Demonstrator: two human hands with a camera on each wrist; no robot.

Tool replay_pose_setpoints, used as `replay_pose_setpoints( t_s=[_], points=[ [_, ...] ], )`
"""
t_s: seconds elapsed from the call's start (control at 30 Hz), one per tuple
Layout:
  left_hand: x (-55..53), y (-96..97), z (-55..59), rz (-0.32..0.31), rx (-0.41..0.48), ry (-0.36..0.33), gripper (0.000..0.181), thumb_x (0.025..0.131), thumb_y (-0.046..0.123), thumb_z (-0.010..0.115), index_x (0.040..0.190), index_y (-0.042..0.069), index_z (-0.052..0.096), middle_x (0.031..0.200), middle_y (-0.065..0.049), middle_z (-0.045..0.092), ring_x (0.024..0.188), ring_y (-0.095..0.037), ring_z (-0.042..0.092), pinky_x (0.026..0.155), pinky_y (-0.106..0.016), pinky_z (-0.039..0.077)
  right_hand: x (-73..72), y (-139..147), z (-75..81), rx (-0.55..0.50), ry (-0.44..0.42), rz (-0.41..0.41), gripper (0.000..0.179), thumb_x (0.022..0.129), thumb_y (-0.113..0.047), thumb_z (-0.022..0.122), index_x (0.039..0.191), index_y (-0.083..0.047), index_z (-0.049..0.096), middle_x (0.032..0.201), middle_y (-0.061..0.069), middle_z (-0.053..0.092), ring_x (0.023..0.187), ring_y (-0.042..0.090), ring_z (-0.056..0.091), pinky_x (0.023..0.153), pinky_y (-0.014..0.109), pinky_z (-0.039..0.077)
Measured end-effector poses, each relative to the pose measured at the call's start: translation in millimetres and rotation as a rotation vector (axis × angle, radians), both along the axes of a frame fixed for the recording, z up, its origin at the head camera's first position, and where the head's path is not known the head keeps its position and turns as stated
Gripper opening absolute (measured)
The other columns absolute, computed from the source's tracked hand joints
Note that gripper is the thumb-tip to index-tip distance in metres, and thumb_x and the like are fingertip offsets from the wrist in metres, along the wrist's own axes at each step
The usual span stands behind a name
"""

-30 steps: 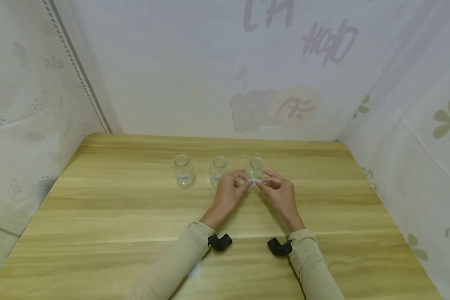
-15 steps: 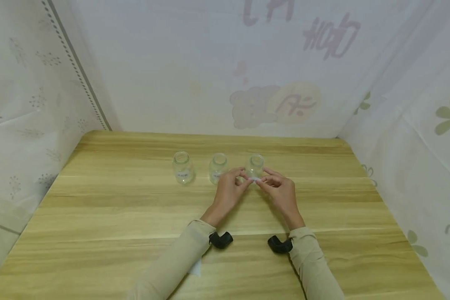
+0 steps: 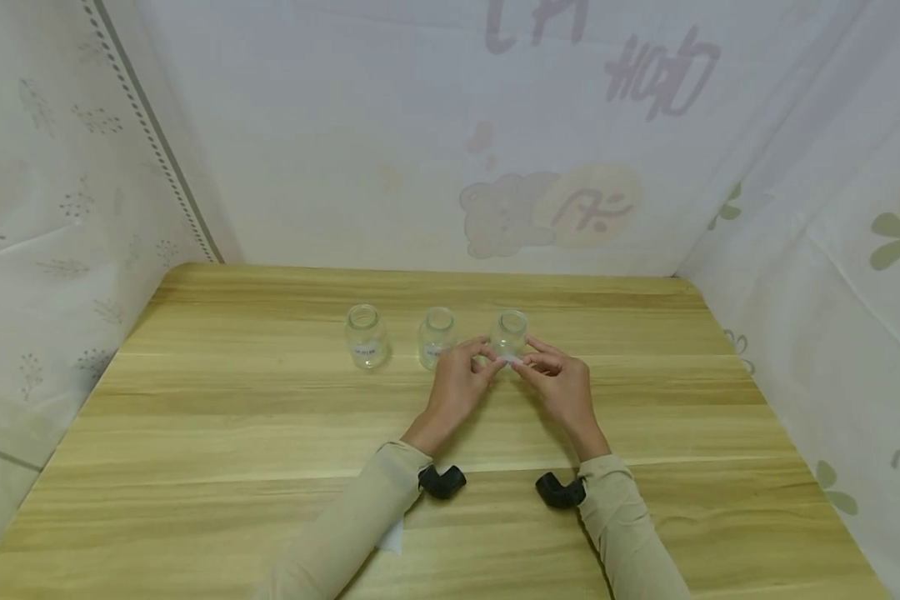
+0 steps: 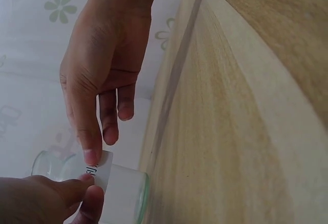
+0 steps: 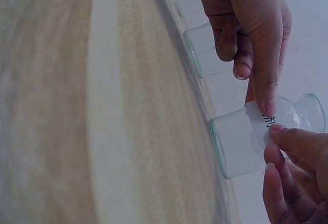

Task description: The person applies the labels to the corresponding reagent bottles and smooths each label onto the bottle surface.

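Note:
A clear glass jar (image 3: 512,323) stands upright at the right end of a row. At its front is a small white label (image 5: 258,126) with dark writing, partly covered by both thumbs. My left hand (image 3: 453,387) pinches the label's left part, its index finger reaching along the jar's side. From the right, my right hand (image 3: 564,390) pinches the other part between thumb and index finger. In the left wrist view the thumbs nearly meet over the writing on the label (image 4: 105,170). How firmly the label sticks to the glass, I cannot tell.
Two more glass jars, a left one (image 3: 366,337) and a middle one (image 3: 438,329), stand to the left with labels on their fronts. A white paper piece (image 3: 392,537) lies partly under the left sleeve. Patterned cloth walls (image 3: 345,167) surround the wooden table (image 3: 270,458).
Both hands stay at the right jar, nearly still. The label between the thumbs now shows less of its printed face than a second ago. The head view has shifted slightly.

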State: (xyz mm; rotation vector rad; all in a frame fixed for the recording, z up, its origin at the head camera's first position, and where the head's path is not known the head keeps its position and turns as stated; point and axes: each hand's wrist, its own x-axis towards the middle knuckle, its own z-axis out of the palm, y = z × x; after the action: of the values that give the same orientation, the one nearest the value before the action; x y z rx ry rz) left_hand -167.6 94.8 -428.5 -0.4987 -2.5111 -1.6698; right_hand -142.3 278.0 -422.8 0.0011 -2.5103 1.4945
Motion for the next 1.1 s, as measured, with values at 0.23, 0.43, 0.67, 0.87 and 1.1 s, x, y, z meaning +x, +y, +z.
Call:
replay_pose_setpoints(
  t_s=[0.23, 0.43, 0.67, 0.87, 1.1],
  points=[
    [-0.3, 0.1, -0.9, 0.009, -0.014, 0.016, 0.013, 0.094, 0.013, 0.078, 0.091, 0.000, 0.076, 0.130, -0.023, 0.068, 0.052, -0.004, 0.056, 0.049, -0.020, 0.046, -0.6, -0.7, -0.4, 0.024, 0.025, 0.000, 0.019, 0.089, -0.025, 0.084, 0.085, -0.006, 0.081, 0.133, 0.005, 0.070, 0.077, 0.023, 0.071, 0.065, 0.021, 0.053],
    [0.0, -0.2, 0.4, 0.021, -0.021, 0.004, 0.013, 0.093, 0.014, 0.079, 0.092, 0.001, 0.077, 0.129, -0.023, 0.068, 0.049, -0.002, 0.055, 0.047, -0.020, 0.044, -0.9, -1.9, -0.5, 0.057, 0.034, -0.008, 0.017, 0.089, -0.023, 0.084, 0.085, -0.007, 0.081, 0.131, 0.005, 0.071, 0.074, 0.020, 0.072, 0.064, 0.021, 0.053],
    [0.8, -0.7, 1.4, 0.025, -0.024, -0.001, 0.013, 0.092, 0.013, 0.080, 0.092, 0.001, 0.078, 0.129, -0.023, 0.068, 0.051, -0.002, 0.057, 0.047, -0.020, 0.046, -0.7, -2.3, 0.1, 0.048, 0.032, -0.004, 0.017, 0.089, -0.023, 0.084, 0.084, -0.007, 0.081, 0.132, 0.006, 0.070, 0.074, 0.021, 0.072, 0.064, 0.021, 0.054],
    [1.1, -0.6, 1.8, 0.025, -0.028, 0.000, 0.013, 0.092, 0.014, 0.080, 0.092, 0.001, 0.078, 0.128, -0.022, 0.069, 0.049, -0.002, 0.056, 0.047, -0.020, 0.045, -1.3, -2.0, -0.7, 0.043, 0.031, -0.005, 0.016, 0.089, -0.022, 0.084, 0.083, -0.007, 0.081, 0.132, 0.006, 0.070, 0.074, 0.022, 0.072, 0.061, 0.022, 0.053],
    [1.1, -0.2, 1.5, 0.028, -0.036, 0.008, 0.013, 0.092, 0.015, 0.080, 0.092, 0.002, 0.078, 0.128, -0.022, 0.069, 0.049, -0.001, 0.056, 0.048, -0.020, 0.046, -1.3, -3.0, -0.8, 0.029, 0.039, -0.008, 0.017, 0.089, -0.022, 0.085, 0.084, -0.006, 0.081, 0.131, 0.007, 0.071, 0.071, 0.025, 0.073, 0.057, 0.021, 0.053]
  ],
)
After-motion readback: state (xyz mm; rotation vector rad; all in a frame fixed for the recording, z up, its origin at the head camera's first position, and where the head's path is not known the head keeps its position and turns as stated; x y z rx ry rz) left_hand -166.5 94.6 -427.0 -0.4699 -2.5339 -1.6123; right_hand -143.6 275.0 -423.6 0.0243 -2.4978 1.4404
